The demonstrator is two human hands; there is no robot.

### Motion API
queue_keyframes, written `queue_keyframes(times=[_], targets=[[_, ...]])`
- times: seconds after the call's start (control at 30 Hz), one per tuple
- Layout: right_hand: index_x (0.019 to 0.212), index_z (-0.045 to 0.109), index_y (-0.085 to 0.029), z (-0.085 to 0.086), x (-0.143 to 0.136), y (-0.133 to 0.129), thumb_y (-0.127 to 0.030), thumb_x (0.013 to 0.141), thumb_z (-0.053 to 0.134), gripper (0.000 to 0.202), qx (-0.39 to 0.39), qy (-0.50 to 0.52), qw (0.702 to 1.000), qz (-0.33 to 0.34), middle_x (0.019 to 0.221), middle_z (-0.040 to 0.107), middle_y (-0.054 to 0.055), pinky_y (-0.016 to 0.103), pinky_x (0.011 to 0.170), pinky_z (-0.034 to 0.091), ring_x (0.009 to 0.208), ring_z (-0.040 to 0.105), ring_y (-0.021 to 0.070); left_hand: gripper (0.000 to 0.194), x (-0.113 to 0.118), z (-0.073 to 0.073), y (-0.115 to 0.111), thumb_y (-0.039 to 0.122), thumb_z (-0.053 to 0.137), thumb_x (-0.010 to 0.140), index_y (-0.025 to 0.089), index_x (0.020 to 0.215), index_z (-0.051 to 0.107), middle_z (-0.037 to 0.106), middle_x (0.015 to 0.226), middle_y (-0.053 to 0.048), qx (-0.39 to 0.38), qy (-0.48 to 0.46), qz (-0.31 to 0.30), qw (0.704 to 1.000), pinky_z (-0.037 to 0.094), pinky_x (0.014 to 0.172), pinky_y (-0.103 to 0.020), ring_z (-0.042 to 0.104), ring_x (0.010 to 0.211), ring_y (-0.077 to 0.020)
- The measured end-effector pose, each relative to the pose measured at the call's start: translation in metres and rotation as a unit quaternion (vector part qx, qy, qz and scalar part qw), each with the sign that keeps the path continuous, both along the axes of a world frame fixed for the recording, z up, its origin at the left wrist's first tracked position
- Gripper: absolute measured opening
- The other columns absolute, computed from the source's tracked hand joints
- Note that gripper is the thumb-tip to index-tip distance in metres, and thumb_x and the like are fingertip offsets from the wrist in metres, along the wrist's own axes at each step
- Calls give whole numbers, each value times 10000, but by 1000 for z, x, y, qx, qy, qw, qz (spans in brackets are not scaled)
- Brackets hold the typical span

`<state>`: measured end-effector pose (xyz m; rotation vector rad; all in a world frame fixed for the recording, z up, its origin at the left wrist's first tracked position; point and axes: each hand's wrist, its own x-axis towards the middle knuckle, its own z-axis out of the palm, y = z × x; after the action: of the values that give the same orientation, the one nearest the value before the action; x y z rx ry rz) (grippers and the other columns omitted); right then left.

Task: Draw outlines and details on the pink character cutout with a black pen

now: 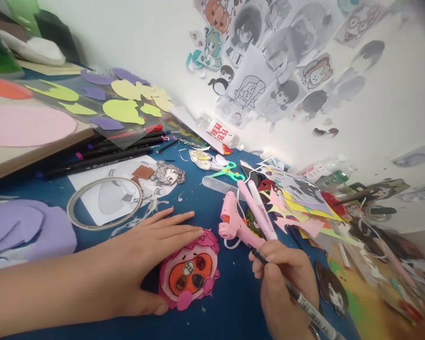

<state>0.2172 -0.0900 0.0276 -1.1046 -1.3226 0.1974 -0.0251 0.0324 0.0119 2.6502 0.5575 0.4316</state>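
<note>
My left hand [138,259] lies stretched out over the left edge of a pink and orange craft figure [189,274]; its index finger touches the top and its thumb the lower edge. The figure has a pink scalloped border, an orange centre with several dark-lined oval patches, and round pink tabs at its lower side. My right hand [286,278] is closed around a black marker pen [306,304], tip pointing up and left, apart from the figure. Just beyond the pen tip lies a pink hot glue gun [233,222].
A roll of tape [72,218] rests on a printed paper sheet [88,193] at left. Green-handled scissors [230,172] and a bottle [217,132] lie behind. Purple felt [56,231] is at far left. Paper scraps [304,189] pile up at right; drawings [248,89] cover the wall.
</note>
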Motion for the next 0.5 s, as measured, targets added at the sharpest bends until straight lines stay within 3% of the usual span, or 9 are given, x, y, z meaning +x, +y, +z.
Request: queue_keyframes(times=[0.1,0.2,0.3,0.4,0.5], targets=[[988,618,-202,3,3,1,-176,1012,654,51,-1,-77,997,4,854,610,17,208,697,591,786,646,125,909,3,14,5,348,767,766,333,1601,409,429,1642,-101,-30,79,-32,996,481,1117,-616,391,1502,-400],[1040,630,-200,8,7,-2,-75,949,648,156,-22,-140,990,21,967,654,51,221,735,616,831,673,134,880,8,19,4,362,741,767,261,1590,446,389,1651,-156,-46,116,-31,992,487,1073,-679,359,1504,-446],[1083,632,-196,14,6,-7,-36,928,616,224,-48,-182,979,80,973,701,58,245,758,641,842,717,149,861,10,13,1,348,716,785,251,1591,428,414,1651,-143,-52,85,-31,995,421,1133,-700,342,1531,-419],[1104,605,-193,9,-3,-9,-92,955,622,181,-46,-191,971,136,902,721,56,247,679,639,770,739,161,844,11,-1,-4,322,711,767,275,1562,433,504,1613,-109,-56,17,-39,998,374,1201,-672,391,1530,-391],[1029,594,-200,-11,-17,-6,-263,1029,588,63,13,-124,987,97,773,694,43,238,566,575,652,711,159,811,11,-13,-11,309,713,767,303,1528,435,571,1564,-75,-53,-64,-10,996,342,1256,-612,427,1526,-347]])
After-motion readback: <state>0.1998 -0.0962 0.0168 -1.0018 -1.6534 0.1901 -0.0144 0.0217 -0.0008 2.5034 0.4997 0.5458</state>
